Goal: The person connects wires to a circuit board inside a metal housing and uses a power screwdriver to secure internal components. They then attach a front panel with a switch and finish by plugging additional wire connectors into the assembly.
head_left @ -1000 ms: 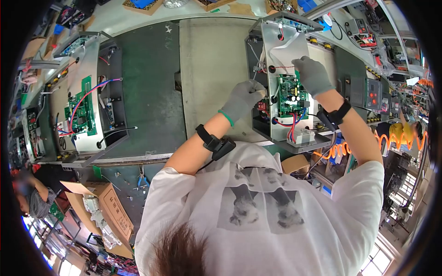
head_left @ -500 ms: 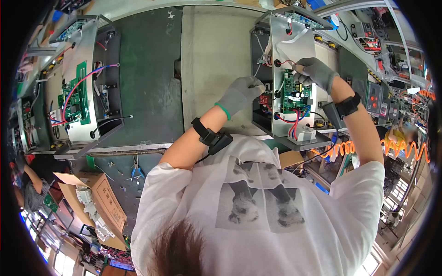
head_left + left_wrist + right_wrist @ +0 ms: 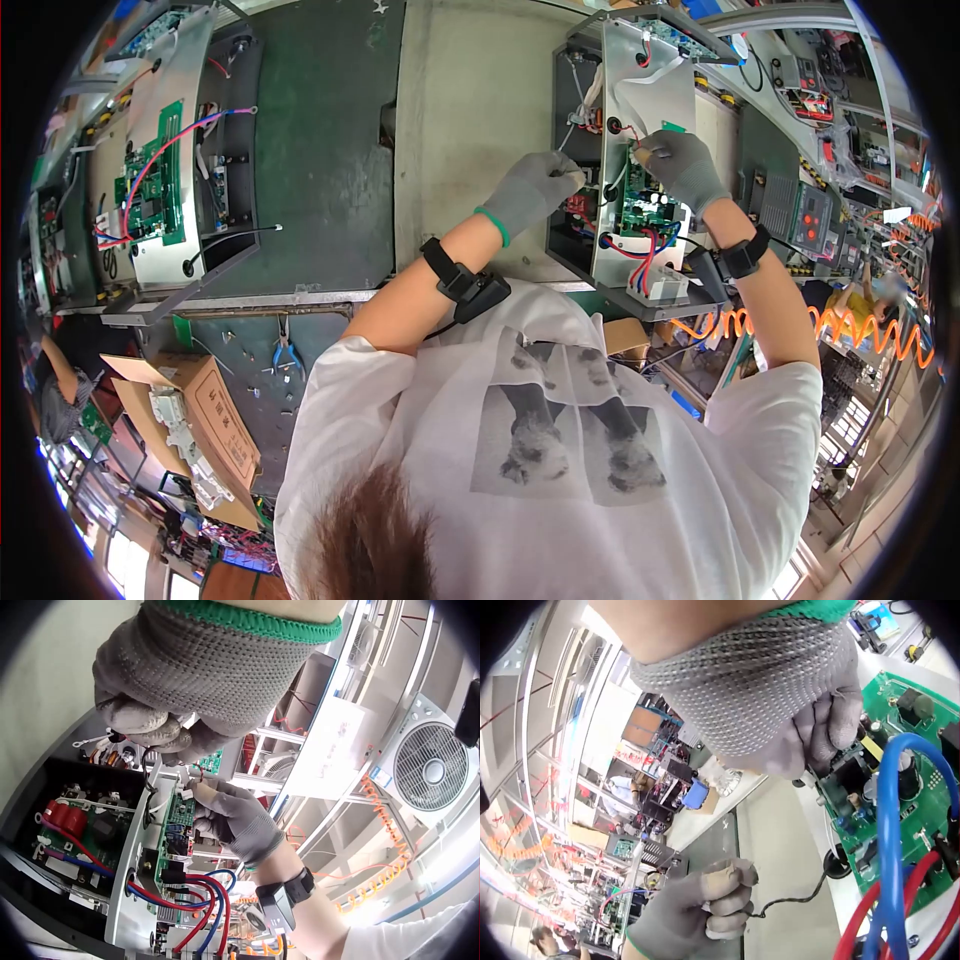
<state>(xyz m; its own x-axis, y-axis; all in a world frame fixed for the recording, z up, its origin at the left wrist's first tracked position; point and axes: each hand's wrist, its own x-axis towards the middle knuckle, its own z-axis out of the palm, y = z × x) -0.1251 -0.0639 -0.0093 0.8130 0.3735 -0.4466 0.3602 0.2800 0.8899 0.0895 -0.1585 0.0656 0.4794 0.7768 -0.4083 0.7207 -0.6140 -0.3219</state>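
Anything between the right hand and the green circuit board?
Nothing visible. In the head view, the right hand, pinching a thin red wire, is right at the upper end of the circuit board. The blue and red wires loop near its lower end, clear of that hand.

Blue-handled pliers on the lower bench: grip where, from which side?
Probably by the blue handles, from above on the near side: the pliers appear to lie flat, metal head pointing up the head view, handles spread toward its bottom edge.

grey gloves (image 3: 535, 190), green circuit board (image 3: 932, 778)
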